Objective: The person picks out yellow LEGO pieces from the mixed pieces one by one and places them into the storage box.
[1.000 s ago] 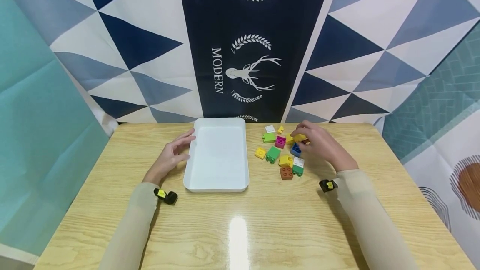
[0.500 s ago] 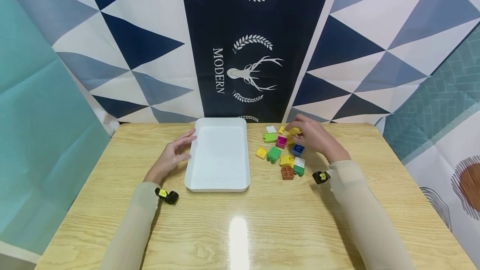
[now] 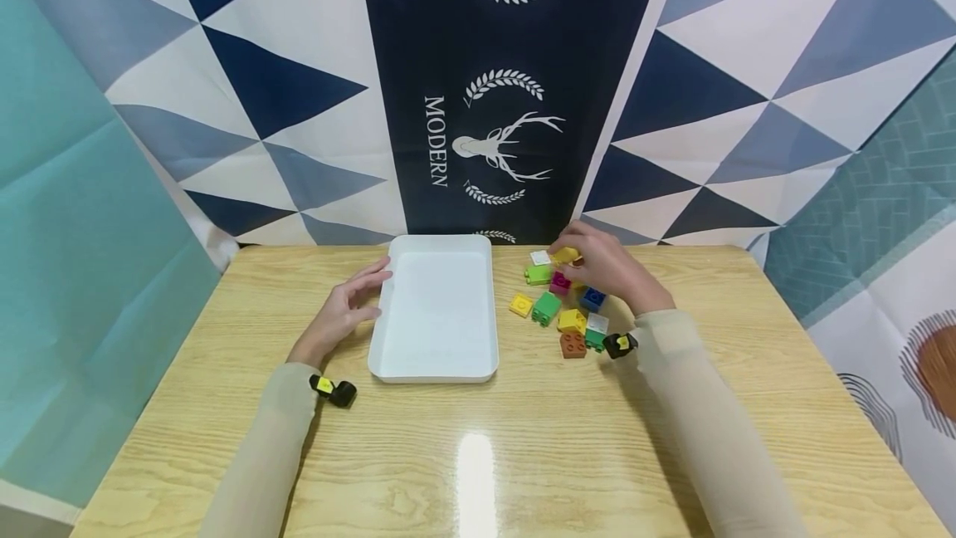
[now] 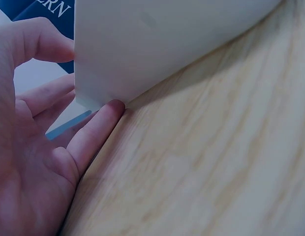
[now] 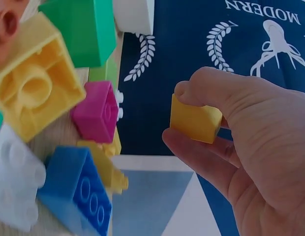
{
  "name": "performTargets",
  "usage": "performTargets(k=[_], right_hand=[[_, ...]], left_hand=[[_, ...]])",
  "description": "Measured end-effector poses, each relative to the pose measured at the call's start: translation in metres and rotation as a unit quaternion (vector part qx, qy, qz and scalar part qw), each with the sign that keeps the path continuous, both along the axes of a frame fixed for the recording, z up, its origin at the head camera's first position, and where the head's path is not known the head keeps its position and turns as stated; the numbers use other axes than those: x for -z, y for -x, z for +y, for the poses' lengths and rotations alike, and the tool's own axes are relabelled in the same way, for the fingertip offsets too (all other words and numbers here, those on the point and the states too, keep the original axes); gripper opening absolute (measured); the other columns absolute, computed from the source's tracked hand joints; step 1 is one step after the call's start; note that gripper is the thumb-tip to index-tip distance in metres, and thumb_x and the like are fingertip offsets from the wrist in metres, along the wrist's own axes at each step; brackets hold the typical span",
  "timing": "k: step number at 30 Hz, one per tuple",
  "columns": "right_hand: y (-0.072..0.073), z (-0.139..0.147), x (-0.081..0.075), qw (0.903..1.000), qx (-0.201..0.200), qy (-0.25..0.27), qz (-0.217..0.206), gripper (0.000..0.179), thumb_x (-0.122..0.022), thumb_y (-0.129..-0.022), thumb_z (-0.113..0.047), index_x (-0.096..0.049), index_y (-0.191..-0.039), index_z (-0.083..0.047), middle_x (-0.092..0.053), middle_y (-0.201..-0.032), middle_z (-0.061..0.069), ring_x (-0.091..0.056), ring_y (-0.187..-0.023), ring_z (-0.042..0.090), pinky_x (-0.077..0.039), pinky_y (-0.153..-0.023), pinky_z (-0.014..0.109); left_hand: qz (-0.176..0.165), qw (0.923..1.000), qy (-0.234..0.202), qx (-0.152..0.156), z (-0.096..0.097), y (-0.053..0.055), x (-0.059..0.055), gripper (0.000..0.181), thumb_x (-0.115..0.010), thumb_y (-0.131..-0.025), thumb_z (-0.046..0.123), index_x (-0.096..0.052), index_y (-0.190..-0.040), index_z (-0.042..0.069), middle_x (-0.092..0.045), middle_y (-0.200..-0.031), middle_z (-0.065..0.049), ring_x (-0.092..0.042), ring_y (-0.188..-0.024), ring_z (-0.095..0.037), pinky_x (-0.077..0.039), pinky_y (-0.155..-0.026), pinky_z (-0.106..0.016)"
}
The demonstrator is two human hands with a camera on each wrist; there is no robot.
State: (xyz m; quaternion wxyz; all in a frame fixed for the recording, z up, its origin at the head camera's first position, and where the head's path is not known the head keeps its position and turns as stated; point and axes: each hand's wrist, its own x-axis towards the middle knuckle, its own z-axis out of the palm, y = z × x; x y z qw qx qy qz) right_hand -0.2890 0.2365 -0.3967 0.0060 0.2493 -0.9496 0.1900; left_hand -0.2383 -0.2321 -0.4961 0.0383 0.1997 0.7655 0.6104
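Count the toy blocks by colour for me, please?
Yellow blocks: 4, one pinched in the right hand
Green blocks: 3
White blocks: 2
Magenta block: 1
Blue block: 1
Brown block: 1
Total: 12 in view

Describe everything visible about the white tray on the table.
The white tray is a shallow rectangle with rounded corners and a low raised rim, and looks like smooth matte plastic. Nothing lies in it. It sits flat on the wooden table, its long side running away from the person, left of the coloured blocks. The left hand touches its left wall with straight fingers.
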Motion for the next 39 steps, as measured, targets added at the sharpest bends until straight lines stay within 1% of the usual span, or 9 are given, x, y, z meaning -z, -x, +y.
performTargets(k=[6, 10, 19, 23, 27, 36, 39], right_hand=[[0.006, -0.013, -0.001, 0.9999, -0.002, 0.006, -0.01, 0.032, -0.079, -0.101, -0.009, -0.082, -0.132, -0.006, -0.069, -0.139, 0.018, -0.069, -0.114, 0.037, -0.065, -0.106, 0.057], [0.009, -0.022, 0.001, 0.9999, -0.006, 0.01, -0.012, 0.031, -0.078, -0.101, -0.009, -0.082, -0.132, -0.006, -0.069, -0.139, 0.018, -0.068, -0.114, 0.037, -0.065, -0.105, 0.056], [0.014, -0.042, 0.003, 0.9995, -0.014, 0.02, -0.019, 0.033, -0.077, -0.1, -0.008, -0.082, -0.133, -0.006, -0.069, -0.14, 0.017, -0.069, -0.105, 0.035, -0.066, -0.099, 0.051], [0.016, -0.051, 0.004, 0.9992, -0.016, 0.028, -0.022, 0.034, -0.076, -0.099, -0.007, -0.082, -0.133, -0.006, -0.069, -0.138, 0.017, -0.068, -0.106, 0.034, -0.066, -0.098, 0.049], [0.017, -0.058, 0.004, 0.9989, -0.027, 0.027, -0.025, 0.035, -0.075, -0.099, -0.005, -0.081, -0.133, -0.004, -0.07, -0.138, 0.018, -0.067, -0.109, 0.035, -0.065, -0.098, 0.049], [0.019, -0.079, 0.007, 0.9982, -0.043, 0.03, -0.028, 0.034, -0.077, -0.099, -0.007, -0.082, -0.133, -0.007, -0.07, -0.139, 0.016, -0.068, -0.113, 0.034, -0.066, -0.102, 0.048], [0.019, -0.087, 0.005, 0.9978, -0.05, 0.034, -0.028, 0.034, -0.077, -0.1, -0.008, -0.082, -0.133, -0.007, -0.07, -0.138, 0.016, -0.068, -0.117, 0.034, -0.065, -0.105, 0.049]], left_hand=[[-0.002, 1.0, 0.009, -0.003, 0.001, -0.001, -0.003, 0.063, -0.065, -0.099, -0.01, -0.052, -0.16, -0.012, -0.027, -0.188, -0.022, -0.026, -0.174, -0.047, -0.034, -0.119, 0.0], [-0.002, 0.9999, 0.012, -0.007, 0.001, -0.001, -0.003, 0.063, -0.065, -0.098, -0.01, -0.052, -0.16, -0.011, -0.027, -0.188, -0.021, -0.026, -0.174, -0.047, -0.034, -0.119, 0.001], [0.002, 0.9999, 0.013, -0.006, 0.001, -0.001, -0.002, 0.063, -0.065, -0.098, -0.011, -0.052, -0.16, -0.011, -0.027, -0.188, -0.022, -0.027, -0.174, -0.047, -0.035, -0.12, 0.0], [0.005, 0.9999, 0.009, -0.003, 0.001, -0.001, -0.002, 0.063, -0.065, -0.099, -0.011, -0.052, -0.16, -0.012, -0.027, -0.187, -0.023, -0.027, -0.174, -0.047, -0.035, -0.12, -0.001], [0.006, 0.9999, 0.008, -0.002, 0.002, 0.0, -0.001, 0.064, -0.065, -0.098, -0.011, -0.052, -0.16, -0.012, -0.027, -0.187, -0.022, -0.028, -0.173, -0.048, -0.035, -0.12, -0.001], [0.008, 1.0, 0.005, -0.001, 0.001, 0.001, 0.001, 0.064, -0.064, -0.097, -0.012, -0.052, -0.16, -0.013, -0.027, -0.187, -0.023, -0.028, -0.173, -0.048, -0.035, -0.119, -0.001], [0.007, 1.0, 0.005, -0.001, 0.001, 0.001, 0.0, 0.064, -0.064, -0.097, -0.012, -0.052, -0.16, -0.013, -0.027, -0.187, -0.023, -0.028, -0.173, -0.048, -0.035, -0.119, -0.001]])
